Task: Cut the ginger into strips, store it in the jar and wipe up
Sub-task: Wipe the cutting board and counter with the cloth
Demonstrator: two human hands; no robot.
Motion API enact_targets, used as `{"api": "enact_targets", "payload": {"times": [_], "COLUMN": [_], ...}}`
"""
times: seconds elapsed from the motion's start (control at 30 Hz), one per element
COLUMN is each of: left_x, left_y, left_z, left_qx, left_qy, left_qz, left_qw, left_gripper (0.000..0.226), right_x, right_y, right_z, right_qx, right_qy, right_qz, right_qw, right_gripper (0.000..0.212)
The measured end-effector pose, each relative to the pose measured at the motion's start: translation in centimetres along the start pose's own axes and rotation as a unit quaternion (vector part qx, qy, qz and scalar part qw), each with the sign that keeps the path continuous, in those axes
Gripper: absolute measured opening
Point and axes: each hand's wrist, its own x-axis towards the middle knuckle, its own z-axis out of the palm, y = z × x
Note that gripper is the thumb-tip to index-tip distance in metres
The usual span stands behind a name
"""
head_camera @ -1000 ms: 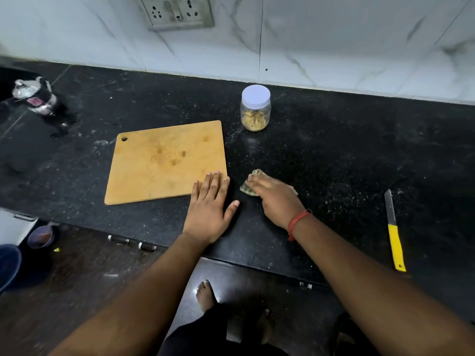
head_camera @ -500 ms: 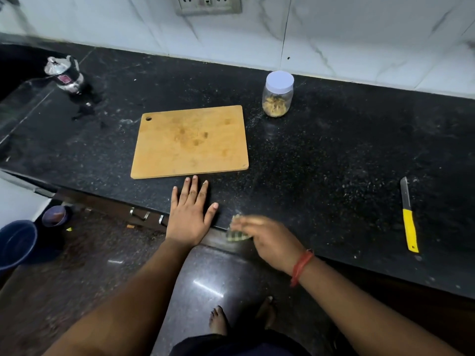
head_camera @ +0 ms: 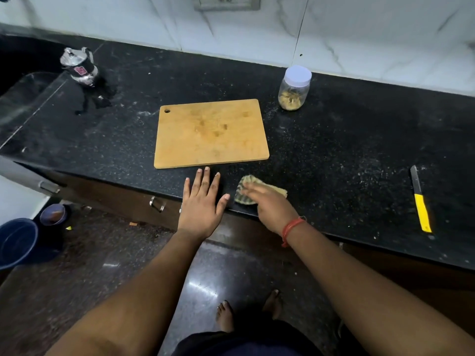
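A green-and-tan cleaning cloth [head_camera: 259, 192] is pressed to the black countertop [head_camera: 347, 155] under the right hand [head_camera: 270, 205], just in front of the near right corner of the wooden cutting board [head_camera: 210, 133]. The hand is blurred, so it cannot be told whether its fingers are curled round the cloth or only laid flat on it. The left hand [head_camera: 203, 201] is spread flat, fingers straight, at the counter's front edge in front of the board, apparently placed there as a brace. The board lies bare. Behind its far right corner the lidded jar [head_camera: 294, 88] stands upright with the ginger strips [head_camera: 290, 98] inside, so cutting and storing are judged finished. The yellow-handled knife [head_camera: 420, 201] is laid well to the right of the board, seemingly kept clear of the wiping.
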Motion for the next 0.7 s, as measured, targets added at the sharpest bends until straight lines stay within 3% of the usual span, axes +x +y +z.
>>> {"api": "enact_targets", "payload": {"times": [0.13,0.23,0.4,0.53,0.63,0.7], "left_x": [-0.1,0.3,1.4,2.2,2.9,3.2], "left_y": [0.0,0.7,3.9,8.1,11.7,13.5], "left_z": [-0.2,-0.5,-0.1,0.5,1.4,1.9], "left_qx": [-0.010,-0.011,-0.003,0.000,0.004,0.000], "left_qy": [-0.002,-0.003,-0.018,-0.031,-0.041,-0.048], "left_qz": [0.013,0.038,0.080,0.121,0.147,0.148], "left_qw": [1.000,0.999,0.997,0.992,0.988,0.988], "left_gripper": [0.073,0.073,0.073,0.073,0.073,0.075], "right_x": [-2.3,-4.0,-6.2,-7.9,-10.0,-10.8], "right_y": [-1.8,-1.8,2.1,9.4,14.7,15.6], "right_z": [0.3,-1.2,-5.9,-10.1,-10.6,-9.1], "right_qx": [0.049,0.143,0.234,0.123,0.035,-0.004], "right_qy": [-0.075,-0.110,0.101,0.224,0.163,0.102], "right_qz": [-0.049,-0.038,0.110,0.221,0.295,0.272], "right_qw": [0.995,0.983,0.961,0.941,0.941,0.957], "right_gripper": [0.061,0.065,0.071,0.063,0.064,0.067]}}
